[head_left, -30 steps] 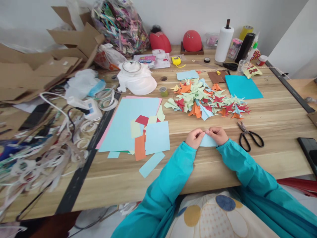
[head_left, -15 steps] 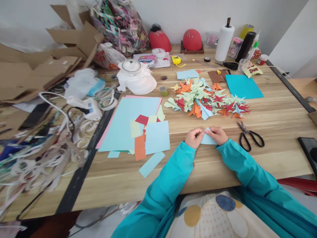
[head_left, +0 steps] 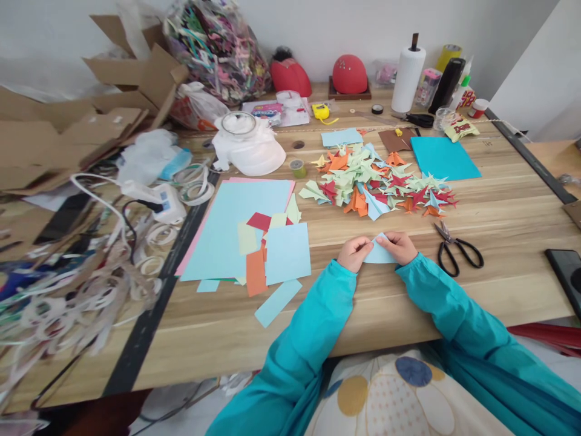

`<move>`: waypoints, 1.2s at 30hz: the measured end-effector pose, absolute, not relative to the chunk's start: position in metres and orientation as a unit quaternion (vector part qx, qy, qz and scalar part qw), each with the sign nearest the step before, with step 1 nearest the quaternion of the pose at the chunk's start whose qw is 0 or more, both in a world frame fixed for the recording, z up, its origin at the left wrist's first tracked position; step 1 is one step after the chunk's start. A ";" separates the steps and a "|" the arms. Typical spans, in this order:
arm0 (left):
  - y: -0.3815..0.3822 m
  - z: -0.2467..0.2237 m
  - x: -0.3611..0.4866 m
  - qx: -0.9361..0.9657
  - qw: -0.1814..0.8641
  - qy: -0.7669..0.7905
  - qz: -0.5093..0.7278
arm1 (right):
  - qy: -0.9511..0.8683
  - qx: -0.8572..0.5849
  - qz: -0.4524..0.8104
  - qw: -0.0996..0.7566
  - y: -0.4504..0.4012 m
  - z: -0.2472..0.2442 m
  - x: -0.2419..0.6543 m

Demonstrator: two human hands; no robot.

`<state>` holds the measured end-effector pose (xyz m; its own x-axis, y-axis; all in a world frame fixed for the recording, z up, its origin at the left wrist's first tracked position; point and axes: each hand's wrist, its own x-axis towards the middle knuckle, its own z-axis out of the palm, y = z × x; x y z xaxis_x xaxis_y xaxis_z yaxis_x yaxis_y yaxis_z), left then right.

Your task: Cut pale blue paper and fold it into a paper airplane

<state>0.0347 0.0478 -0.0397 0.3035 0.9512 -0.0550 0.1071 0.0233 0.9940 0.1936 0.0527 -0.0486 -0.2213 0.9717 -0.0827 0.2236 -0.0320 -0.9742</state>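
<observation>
A small piece of light blue paper [head_left: 380,254] with a pointed top is held just above the wooden table. My left hand [head_left: 354,252] pinches its left edge, and my right hand [head_left: 399,247] grips the upper right side with thumb and fingers. Beyond them lies a heap of folded paper pieces [head_left: 363,175] in green, orange, red and blue, some shaped like planes. Black-handled scissors [head_left: 459,249] rest with slightly parted handles to the right of my right hand. Left of my hands is a light blue square sheet [head_left: 287,254] among cut scraps.
Large blue and pink sheets [head_left: 227,224] lie at centre left, with a blue strip [head_left: 278,304] in front. A turquoise sheet [head_left: 445,158] is at the back right. Tangled ribbon [head_left: 91,303] and a power strip [head_left: 170,204] crowd the left side. A phone [head_left: 565,272] sits at the right edge.
Both hands keep hold of the blue paper and have hardly moved. Slightly more of the paper shows on its left side, and the whole view has shifted a little.
</observation>
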 end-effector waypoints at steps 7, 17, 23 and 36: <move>0.047 -0.041 0.036 0.610 0.527 0.455 0.379 | -0.596 -0.479 0.524 0.376 0.050 -0.044 0.192; 0.049 -0.043 0.033 0.625 0.487 0.479 0.379 | -0.576 -0.490 0.526 0.390 0.052 -0.048 0.193; 0.049 -0.041 0.031 0.648 0.462 0.463 0.389 | -0.568 -0.499 0.530 0.384 0.053 -0.047 0.193; 0.048 -0.040 0.032 0.586 0.541 0.449 0.403 | -0.549 -0.480 0.580 0.363 0.052 -0.046 0.195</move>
